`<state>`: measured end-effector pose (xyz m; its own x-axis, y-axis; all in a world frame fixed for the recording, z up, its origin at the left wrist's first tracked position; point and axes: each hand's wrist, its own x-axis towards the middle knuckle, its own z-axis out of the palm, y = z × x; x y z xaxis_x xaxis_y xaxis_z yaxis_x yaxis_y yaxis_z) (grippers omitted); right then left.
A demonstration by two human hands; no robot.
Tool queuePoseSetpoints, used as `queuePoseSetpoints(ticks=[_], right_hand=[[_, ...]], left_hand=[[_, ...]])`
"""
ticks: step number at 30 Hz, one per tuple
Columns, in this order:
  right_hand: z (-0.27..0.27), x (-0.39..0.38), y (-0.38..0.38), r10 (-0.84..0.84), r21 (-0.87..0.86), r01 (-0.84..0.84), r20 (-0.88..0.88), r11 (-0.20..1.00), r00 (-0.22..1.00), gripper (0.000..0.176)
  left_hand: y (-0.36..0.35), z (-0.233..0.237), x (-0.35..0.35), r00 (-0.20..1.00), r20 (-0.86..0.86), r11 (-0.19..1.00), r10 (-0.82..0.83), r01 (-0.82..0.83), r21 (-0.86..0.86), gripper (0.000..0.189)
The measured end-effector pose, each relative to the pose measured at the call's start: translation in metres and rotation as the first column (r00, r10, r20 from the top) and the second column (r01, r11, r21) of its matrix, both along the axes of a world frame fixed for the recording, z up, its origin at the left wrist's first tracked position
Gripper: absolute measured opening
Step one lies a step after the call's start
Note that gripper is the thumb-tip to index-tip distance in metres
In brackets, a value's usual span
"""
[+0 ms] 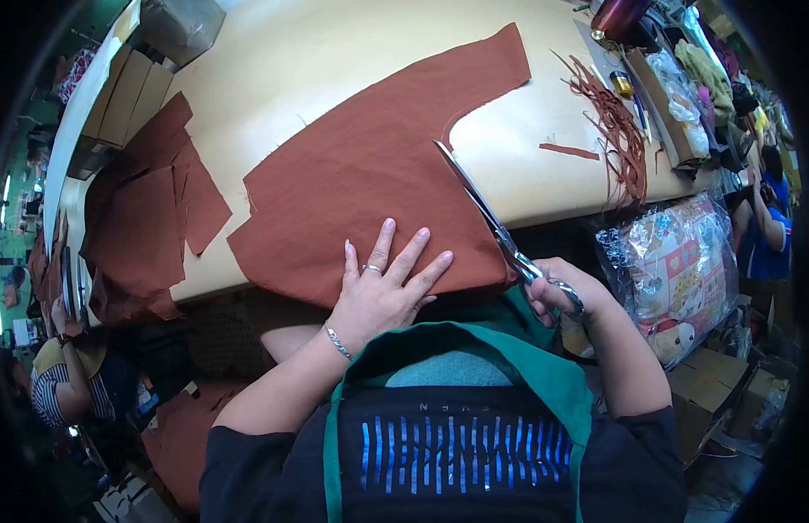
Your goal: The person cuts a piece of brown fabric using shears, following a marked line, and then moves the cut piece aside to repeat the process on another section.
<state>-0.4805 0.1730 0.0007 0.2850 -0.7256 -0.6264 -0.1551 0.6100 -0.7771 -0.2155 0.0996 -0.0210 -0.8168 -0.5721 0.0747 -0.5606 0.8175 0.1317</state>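
Observation:
A rust-brown piece of fabric (361, 166) lies spread on the pale table (274, 52), its lower edge hanging toward my body. My left hand (383, 279) rests flat on it with fingers spread, a ring and a bracelet on it. In my right hand (566, 292) are the handles of large metal scissors (487, 209). Their long blades lie along the right edge of the fabric, tips pointing up and left near its inner curve. Whether the blades are parted is hard to make out.
Cut fabric pieces (147, 209) are piled at the left beside cardboard boxes (130, 96). Thin fabric strips (618, 139) lie at the right, near a box of bagged items (670, 109). A plastic-wrapped printed bundle (675, 261) stands beyond the table's right front edge. Other people are at both sides.

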Motion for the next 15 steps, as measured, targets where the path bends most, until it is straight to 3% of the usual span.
queuePoseSetpoints(ticks=[15], right_hand=[[0.004, 0.007, 0.003, -0.088, -0.015, 0.088, -0.046, 0.996, 0.995, 0.059]], left_hand=[[0.001, -0.001, 0.002, 1.0, 0.02, 1.0, -0.004, 0.004, 0.01, 0.058]])
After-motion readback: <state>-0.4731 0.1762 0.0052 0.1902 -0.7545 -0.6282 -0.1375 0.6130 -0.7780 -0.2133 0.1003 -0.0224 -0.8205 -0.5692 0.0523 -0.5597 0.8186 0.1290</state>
